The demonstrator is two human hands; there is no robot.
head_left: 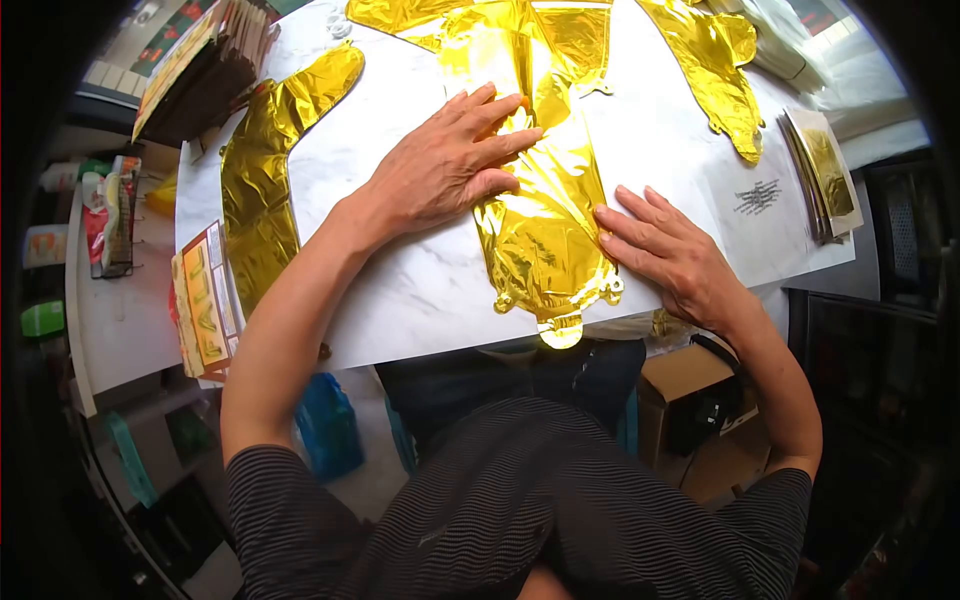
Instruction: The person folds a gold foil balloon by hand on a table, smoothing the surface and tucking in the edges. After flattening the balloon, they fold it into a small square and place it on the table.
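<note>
A flat, uninflated gold foil balloon point(545, 250) lies lengthwise on the white marbled table point(400, 310), its rounded tabbed end reaching the near edge. My left hand point(445, 165) rests over its upper left side, fingers spread and stretched across the foil. At the balloon's right edge, my right hand point(672, 250) lies with fingers extended, the fingertips touching the foil near its lower part. Both hands are open. More flat gold foil balloons lie at the left point(258, 170) and at the upper right point(705, 65).
A stack of brown-edged packs point(195, 70) stands at the back left. A printed card package point(205, 310) is at the left edge. On the right are a clear printed bag point(755, 205) and flat packets point(825, 175). Below sit a cardboard box point(690, 373) and a blue bag point(328, 430).
</note>
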